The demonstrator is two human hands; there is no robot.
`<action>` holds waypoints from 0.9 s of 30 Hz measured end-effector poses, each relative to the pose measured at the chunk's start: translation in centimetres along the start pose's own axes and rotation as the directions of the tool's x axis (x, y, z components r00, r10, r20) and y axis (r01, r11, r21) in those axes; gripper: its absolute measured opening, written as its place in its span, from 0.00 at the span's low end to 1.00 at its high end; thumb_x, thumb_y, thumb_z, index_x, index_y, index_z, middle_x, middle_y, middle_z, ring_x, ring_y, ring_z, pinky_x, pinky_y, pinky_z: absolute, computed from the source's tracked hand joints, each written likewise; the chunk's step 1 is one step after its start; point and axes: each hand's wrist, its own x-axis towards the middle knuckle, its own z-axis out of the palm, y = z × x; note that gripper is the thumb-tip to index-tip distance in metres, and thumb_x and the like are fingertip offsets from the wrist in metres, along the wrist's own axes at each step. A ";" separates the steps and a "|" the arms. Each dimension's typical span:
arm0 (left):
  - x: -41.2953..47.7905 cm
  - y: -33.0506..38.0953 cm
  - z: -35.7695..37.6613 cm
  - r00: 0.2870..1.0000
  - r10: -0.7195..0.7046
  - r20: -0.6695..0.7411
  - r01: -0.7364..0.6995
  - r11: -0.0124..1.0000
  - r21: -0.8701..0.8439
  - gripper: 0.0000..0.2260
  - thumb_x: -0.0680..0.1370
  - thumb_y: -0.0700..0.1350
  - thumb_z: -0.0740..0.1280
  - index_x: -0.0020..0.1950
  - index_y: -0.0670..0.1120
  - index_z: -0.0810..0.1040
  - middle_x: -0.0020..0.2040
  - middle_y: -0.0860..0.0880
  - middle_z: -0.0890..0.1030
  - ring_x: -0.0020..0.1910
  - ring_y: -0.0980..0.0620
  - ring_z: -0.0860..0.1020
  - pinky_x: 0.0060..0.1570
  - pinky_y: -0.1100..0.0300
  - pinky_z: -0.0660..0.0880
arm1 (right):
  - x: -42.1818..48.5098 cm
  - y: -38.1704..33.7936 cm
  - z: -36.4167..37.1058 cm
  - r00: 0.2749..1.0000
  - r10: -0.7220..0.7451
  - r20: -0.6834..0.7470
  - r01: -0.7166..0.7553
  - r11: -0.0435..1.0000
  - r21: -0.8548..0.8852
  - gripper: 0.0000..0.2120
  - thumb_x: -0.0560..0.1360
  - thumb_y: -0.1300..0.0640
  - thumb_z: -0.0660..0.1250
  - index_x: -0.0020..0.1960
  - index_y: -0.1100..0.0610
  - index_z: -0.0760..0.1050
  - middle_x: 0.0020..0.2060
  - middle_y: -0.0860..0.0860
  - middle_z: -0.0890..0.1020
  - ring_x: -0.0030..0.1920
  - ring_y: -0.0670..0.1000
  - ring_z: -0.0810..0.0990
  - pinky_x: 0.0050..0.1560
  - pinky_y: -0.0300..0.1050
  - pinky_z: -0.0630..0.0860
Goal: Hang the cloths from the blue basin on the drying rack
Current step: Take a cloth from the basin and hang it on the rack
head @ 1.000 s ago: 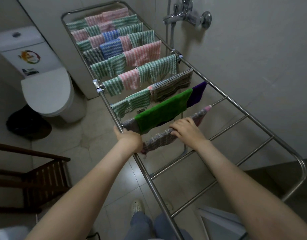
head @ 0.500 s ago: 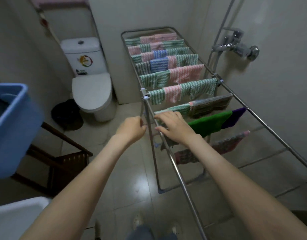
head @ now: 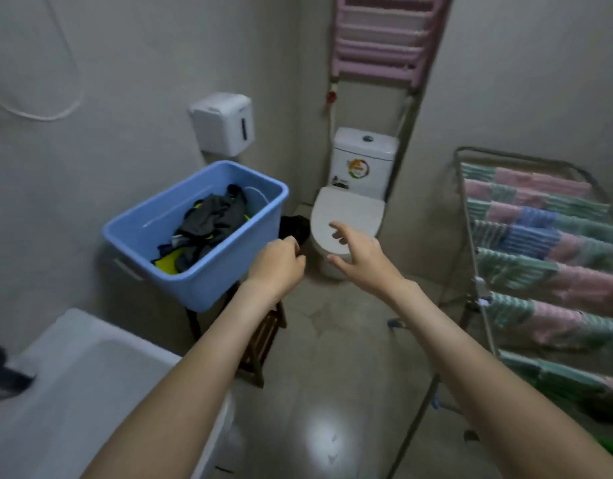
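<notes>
The blue basin [head: 208, 274] stands on a wooden stool [head: 263, 344] at the left, holding a heap of dark grey and yellow cloths [head: 208, 226]. The metal drying rack [head: 478, 281] fills the right edge, its rails covered with green, pink and blue striped cloths [head: 540, 236]. My left hand [head: 277, 264] hovers just right of the basin's near corner, fingers loosely curled and holding nothing. My right hand [head: 357, 257] is in mid-air between basin and rack, fingers spread and empty.
A white toilet [head: 350, 209] stands against the back wall, with a dark bin [head: 294, 228] beside it. A white dispenser [head: 225, 122] hangs on the left wall. A white sink [head: 90, 392] is at the bottom left, a pink radiator [head: 381, 39] high up.
Both hands have left the rack and its cloths and swung left toward the basin. The view has turned left, bringing the basin into full view and the rack to the right edge.
</notes>
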 end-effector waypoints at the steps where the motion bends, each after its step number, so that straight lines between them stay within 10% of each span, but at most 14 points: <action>1: 0.5 -1.4 -0.8 0.999 -0.043 -0.009 0.042 0.999 -0.008 0.09 0.80 0.47 0.60 0.55 0.44 0.74 0.50 0.45 0.79 0.46 0.48 0.76 0.40 0.56 0.72 | 2.0 -0.7 0.5 1.000 -0.009 0.021 0.008 0.999 0.040 0.29 0.76 0.54 0.66 0.73 0.54 0.60 0.64 0.53 0.74 0.64 0.53 0.72 0.64 0.47 0.64; 7: 3.0 -9.0 -3.8 0.945 -0.312 -0.100 0.312 0.950 -0.009 0.08 0.81 0.46 0.58 0.55 0.43 0.71 0.38 0.49 0.71 0.35 0.51 0.71 0.31 0.57 0.67 | 13.0 -2.9 5.2 0.971 -0.098 0.218 0.073 0.990 0.120 0.31 0.76 0.53 0.66 0.75 0.54 0.57 0.65 0.54 0.72 0.64 0.55 0.72 0.61 0.49 0.71; 15: 9.3 -15.0 -4.7 0.762 -0.638 -0.111 0.611 0.765 -0.203 0.13 0.80 0.48 0.61 0.62 0.44 0.71 0.59 0.43 0.76 0.55 0.45 0.75 0.44 0.57 0.70 | 27.6 -3.9 11.0 0.824 -0.226 0.519 0.203 0.974 0.101 0.17 0.79 0.56 0.63 0.65 0.60 0.70 0.62 0.56 0.75 0.61 0.56 0.73 0.53 0.44 0.69; 23: 11.7 -17.6 -4.2 0.658 -0.752 -0.032 0.704 0.630 -0.329 0.22 0.79 0.45 0.63 0.73 0.48 0.64 0.66 0.44 0.74 0.61 0.45 0.73 0.48 0.61 0.67 | 33.3 -4.7 15.0 0.660 -0.239 0.712 0.265 0.961 0.077 0.09 0.76 0.63 0.60 0.38 0.58 0.67 0.33 0.52 0.71 0.37 0.52 0.71 0.34 0.43 0.65; 27: 13.5 -18.8 -3.9 0.706 -0.708 0.002 0.675 0.673 -0.301 0.25 0.79 0.43 0.63 0.75 0.50 0.60 0.68 0.42 0.72 0.60 0.43 0.73 0.48 0.59 0.69 | 35.0 -4.9 15.9 0.699 -0.317 0.641 0.286 0.945 0.157 0.03 0.77 0.62 0.60 0.45 0.61 0.70 0.42 0.56 0.77 0.44 0.56 0.74 0.40 0.45 0.67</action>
